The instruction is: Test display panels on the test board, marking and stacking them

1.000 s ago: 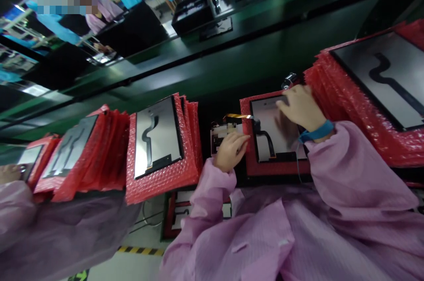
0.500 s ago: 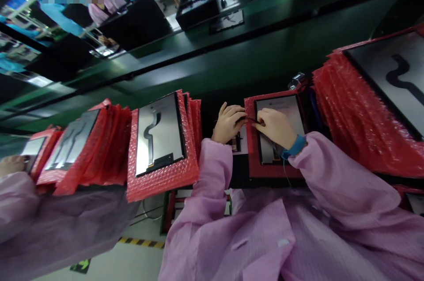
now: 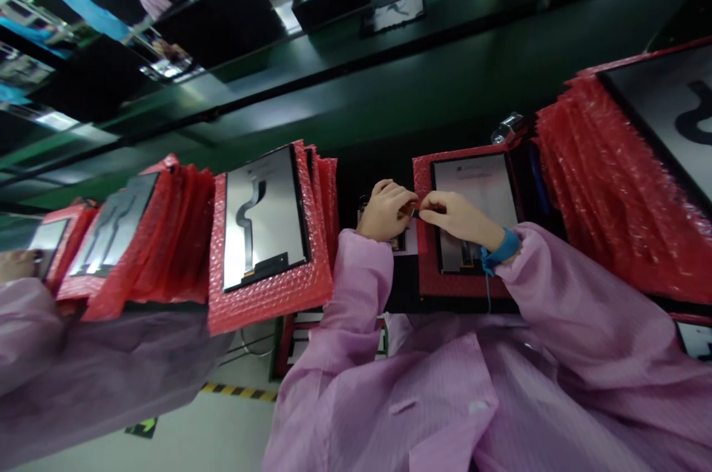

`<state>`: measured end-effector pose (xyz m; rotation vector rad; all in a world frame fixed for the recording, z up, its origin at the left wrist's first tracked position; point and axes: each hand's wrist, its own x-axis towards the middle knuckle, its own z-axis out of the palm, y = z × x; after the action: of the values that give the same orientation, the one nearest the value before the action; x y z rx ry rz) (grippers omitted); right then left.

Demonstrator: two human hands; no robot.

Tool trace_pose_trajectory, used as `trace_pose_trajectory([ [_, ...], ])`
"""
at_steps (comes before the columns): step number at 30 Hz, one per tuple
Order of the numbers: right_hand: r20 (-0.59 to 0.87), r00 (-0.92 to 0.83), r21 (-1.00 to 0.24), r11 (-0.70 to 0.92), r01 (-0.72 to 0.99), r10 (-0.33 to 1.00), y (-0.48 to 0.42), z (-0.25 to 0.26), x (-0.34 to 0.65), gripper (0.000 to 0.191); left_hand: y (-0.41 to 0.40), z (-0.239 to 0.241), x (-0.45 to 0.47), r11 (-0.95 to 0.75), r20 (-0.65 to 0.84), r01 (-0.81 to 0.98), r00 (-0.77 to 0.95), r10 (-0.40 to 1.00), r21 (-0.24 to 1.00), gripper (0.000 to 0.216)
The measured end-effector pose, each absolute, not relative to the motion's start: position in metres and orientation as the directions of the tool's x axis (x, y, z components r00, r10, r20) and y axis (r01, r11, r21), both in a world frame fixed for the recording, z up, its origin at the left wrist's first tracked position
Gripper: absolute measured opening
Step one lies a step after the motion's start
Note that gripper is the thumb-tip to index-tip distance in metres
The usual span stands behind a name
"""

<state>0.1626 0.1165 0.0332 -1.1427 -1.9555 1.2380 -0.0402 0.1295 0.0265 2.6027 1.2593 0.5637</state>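
A grey display panel (image 3: 478, 186) lies on a red bubble-wrap sheet (image 3: 426, 275) in front of me. At the panel's left edge my two hands meet. My left hand (image 3: 386, 211) is curled, its fingertips pinching something small that I cannot make out. The fingers of my right hand (image 3: 453, 216), blue strap at the wrist, pinch the same spot from the other side, probably the panel's flex cable. A small circuit board (image 3: 409, 240) lies partly hidden under my left hand.
A stack of red bubble-wrap with a panel (image 3: 261, 223) on top stands to the left, and more stacks (image 3: 116, 234) beyond it. A larger stack (image 3: 617, 175) stands at the right. A co-worker's sleeve (image 3: 33, 331) is at far left. A green conveyor (image 3: 389, 79) runs behind.
My right hand came off the panel's face and moved left to meet my left hand at the panel's edge. The orange flex cable that stuck out is now hidden under both pinching hands.
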Motion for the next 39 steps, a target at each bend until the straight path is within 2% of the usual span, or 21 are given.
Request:
trace_pose_trajectory([
  [3,0.021,-0.455,-0.898,0.217,0.382,0.890,0.116,0.033,0.162,0.015,0.128,0.031,-0.044,-0.634,0.184,0.653,0.622,0.761,0.415,0.026],
  [6,0.042,-0.435,-0.884,0.236,0.404,0.900,0.116,0.032,0.161,0.009,0.128,0.034,-0.047,-0.627,0.144,0.611,0.651,0.745,0.484,0.015],
  [8,0.057,-0.428,-0.872,0.254,0.419,0.902,0.116,0.030,0.160,0.007,0.129,0.034,-0.047,-0.613,0.135,0.610,0.645,0.752,0.501,0.021],
  [10,0.070,-0.429,-0.860,0.273,0.432,0.901,0.116,0.027,0.158,0.006,0.129,0.033,-0.045,-0.610,0.131,0.619,0.641,0.756,0.494,0.026],
  [24,0.099,-0.494,-0.823,0.351,0.448,0.864,0.121,0.016,0.158,0.018,0.128,0.029,-0.040,-0.608,0.129,0.657,0.625,0.770,0.447,0.024],
  [30,0.112,-0.510,-0.820,0.369,0.438,0.853,0.121,0.015,0.158,0.019,0.127,0.026,-0.041,-0.623,0.168,0.646,0.622,0.765,0.441,0.025],
  [39,0.114,-0.499,-0.823,0.363,0.437,0.859,0.122,0.010,0.158,0.017,0.128,0.026,-0.039,-0.604,0.140,0.676,0.610,0.780,0.423,0.024],
])
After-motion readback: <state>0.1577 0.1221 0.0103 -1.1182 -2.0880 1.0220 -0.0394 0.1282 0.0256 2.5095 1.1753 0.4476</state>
